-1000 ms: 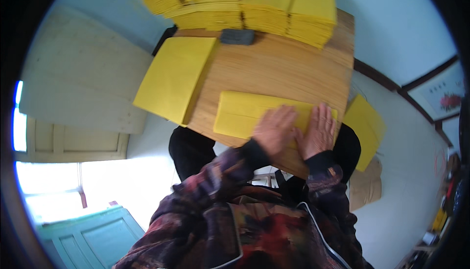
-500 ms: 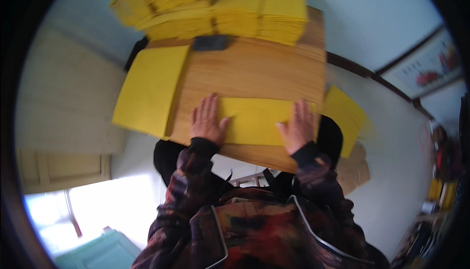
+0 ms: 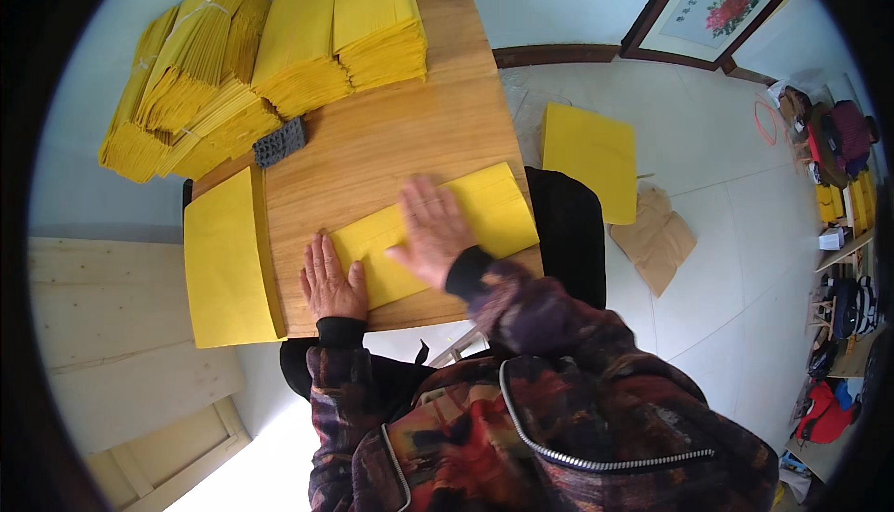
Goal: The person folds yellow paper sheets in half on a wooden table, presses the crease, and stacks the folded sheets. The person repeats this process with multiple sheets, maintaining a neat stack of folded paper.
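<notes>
Both hands lie flat and open — left hand [image 3: 331,281], right hand [image 3: 431,230] — on a long yellow paper envelope [image 3: 438,231] at the wooden bench's [image 3: 410,130] near edge, seemingly mid-fold, with stacked yellow envelopes [image 3: 270,56] at the far edge apparently finished.

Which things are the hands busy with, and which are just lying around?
Busy with:
left hand and right hand, flat on a folded yellow paper
wooden table

Lying around:
yellow paper piles
flat yellow sheet
dark block
yellow sheet on floor
brown paper
</notes>
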Demonstrator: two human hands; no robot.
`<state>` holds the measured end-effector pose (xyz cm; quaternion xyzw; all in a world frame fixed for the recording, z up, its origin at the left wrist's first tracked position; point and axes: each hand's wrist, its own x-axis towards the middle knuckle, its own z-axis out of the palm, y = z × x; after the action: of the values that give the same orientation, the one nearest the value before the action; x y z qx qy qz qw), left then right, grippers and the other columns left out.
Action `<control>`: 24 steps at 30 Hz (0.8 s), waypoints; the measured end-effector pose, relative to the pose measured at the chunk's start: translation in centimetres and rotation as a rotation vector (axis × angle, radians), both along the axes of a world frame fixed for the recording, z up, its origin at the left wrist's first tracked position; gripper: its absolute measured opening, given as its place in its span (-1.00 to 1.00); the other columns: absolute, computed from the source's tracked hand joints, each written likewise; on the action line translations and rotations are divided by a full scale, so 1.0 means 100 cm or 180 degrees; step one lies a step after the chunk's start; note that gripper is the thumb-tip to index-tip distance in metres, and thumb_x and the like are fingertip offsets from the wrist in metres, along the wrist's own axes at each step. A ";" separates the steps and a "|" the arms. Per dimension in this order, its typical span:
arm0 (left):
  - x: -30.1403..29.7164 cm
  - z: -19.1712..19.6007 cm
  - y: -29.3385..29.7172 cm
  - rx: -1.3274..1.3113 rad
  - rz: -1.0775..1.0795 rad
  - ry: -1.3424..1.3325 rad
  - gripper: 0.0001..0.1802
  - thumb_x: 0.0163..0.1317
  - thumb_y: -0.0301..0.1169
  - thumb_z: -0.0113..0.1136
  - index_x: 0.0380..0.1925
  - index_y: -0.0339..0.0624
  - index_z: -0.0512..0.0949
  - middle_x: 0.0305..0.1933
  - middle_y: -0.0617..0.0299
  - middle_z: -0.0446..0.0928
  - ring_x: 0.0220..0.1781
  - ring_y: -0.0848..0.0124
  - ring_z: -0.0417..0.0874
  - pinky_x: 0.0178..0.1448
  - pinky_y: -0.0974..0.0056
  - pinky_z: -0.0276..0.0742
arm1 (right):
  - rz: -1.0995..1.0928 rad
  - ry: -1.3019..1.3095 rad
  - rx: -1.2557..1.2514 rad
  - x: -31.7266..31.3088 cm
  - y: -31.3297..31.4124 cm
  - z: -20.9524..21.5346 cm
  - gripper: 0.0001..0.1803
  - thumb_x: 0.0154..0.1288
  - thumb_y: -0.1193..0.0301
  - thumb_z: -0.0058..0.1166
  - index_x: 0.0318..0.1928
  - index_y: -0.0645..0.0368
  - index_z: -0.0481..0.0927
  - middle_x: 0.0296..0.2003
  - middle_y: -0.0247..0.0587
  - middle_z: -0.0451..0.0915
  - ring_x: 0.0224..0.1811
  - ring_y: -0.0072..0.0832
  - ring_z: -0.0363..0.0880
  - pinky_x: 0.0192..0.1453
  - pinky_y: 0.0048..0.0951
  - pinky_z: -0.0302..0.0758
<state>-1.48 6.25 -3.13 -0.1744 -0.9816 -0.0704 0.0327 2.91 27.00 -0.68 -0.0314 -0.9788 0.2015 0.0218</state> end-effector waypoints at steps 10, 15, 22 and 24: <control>0.000 0.008 0.005 -0.0025 0.0135 -0.0127 -0.24 0.26 -0.01 -0.03 0.40 -0.05 0.06 0.51 0.22 0.01 0.53 0.23 -0.02 0.51 0.00 -0.17 | -0.0804 -0.0525 0.0331 0.034 0.100 0.020 -0.07 0.24 -0.10 -0.04 0.39 0.30 0.02 0.46 -0.04 -0.09 0.52 -0.19 -0.20 0.51 -0.04 -0.23; 0.002 0.010 0.006 0.0036 0.0130 -0.0125 -0.24 0.26 -0.01 -0.04 0.40 -0.06 0.07 0.51 0.22 0.01 0.53 0.22 -0.02 0.51 0.00 -0.17 | 0.0107 0.0116 0.0124 0.020 0.015 0.017 -0.21 0.28 0.04 -0.02 0.36 0.27 0.14 0.42 -0.02 0.03 0.50 -0.17 -0.13 0.49 -0.01 -0.17; 0.000 0.013 0.009 0.0009 0.0091 -0.0106 -0.24 0.25 -0.03 -0.01 0.39 -0.08 0.08 0.50 0.20 0.03 0.52 0.22 -0.01 0.50 0.00 -0.15 | 0.0382 0.0168 0.0050 0.004 -0.007 -0.001 -0.20 0.28 -0.03 -0.11 0.35 0.30 0.17 0.43 -0.03 0.03 0.51 -0.19 -0.17 0.51 -0.05 -0.22; 0.001 0.012 0.008 0.0048 0.0136 -0.0094 -0.23 0.24 -0.02 0.01 0.39 -0.08 0.09 0.49 0.20 0.04 0.52 0.22 0.00 0.50 0.00 -0.14 | -0.0118 0.0145 0.0263 0.018 0.036 -0.002 -0.13 0.27 -0.08 -0.10 0.38 0.29 0.10 0.44 -0.03 -0.03 0.52 -0.18 -0.20 0.51 -0.06 -0.22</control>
<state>-1.40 7.08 -1.94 -0.1521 -0.9849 -0.0796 0.0210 4.69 30.55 -0.89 -0.0440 -0.9847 0.1611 0.0491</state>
